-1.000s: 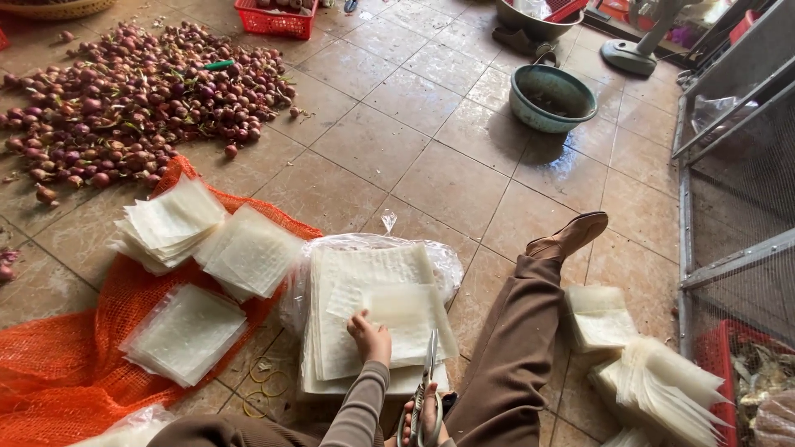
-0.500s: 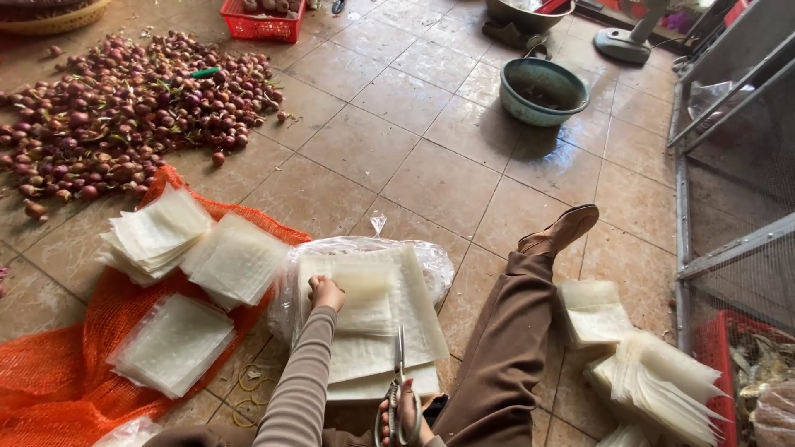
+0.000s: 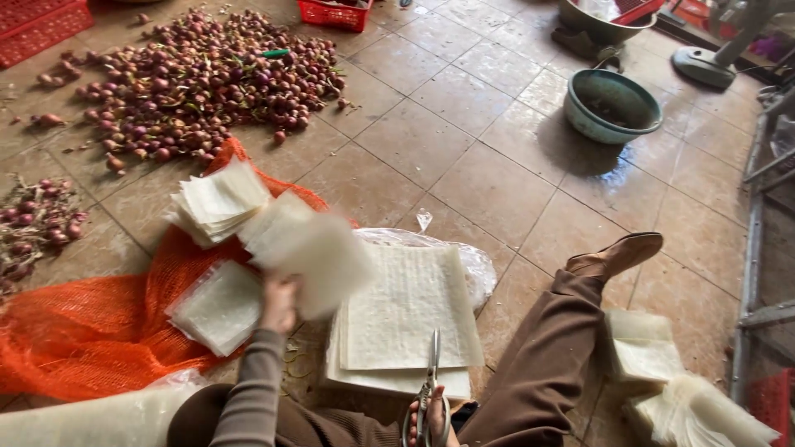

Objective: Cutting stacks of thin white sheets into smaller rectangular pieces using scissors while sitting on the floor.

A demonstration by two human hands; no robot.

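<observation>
My left hand (image 3: 280, 303) holds up a blurred translucent white sheet (image 3: 319, 257), lifted over the orange mesh net (image 3: 74, 335). It is just above a flat stack of cut white squares (image 3: 217, 306) on the net. Near the bottom edge my right hand (image 3: 431, 418) grips metal scissors (image 3: 432, 377), blades pointing up over a large stack of rice-paper sheets (image 3: 410, 319). That stack lies on clear plastic (image 3: 476, 265) between my knees.
A fanned pile of cut squares (image 3: 217, 201) lies further up the net. A heap of red shallots (image 3: 199, 83) covers the tiles at the upper left. A green basin (image 3: 611, 106) stands upper right. More sheet stacks (image 3: 662, 372) lie beside my outstretched leg (image 3: 563, 348).
My left hand has lifted a sheet off the large stack and carried it left toward the orange net. The right hand with the scissors has stayed low.
</observation>
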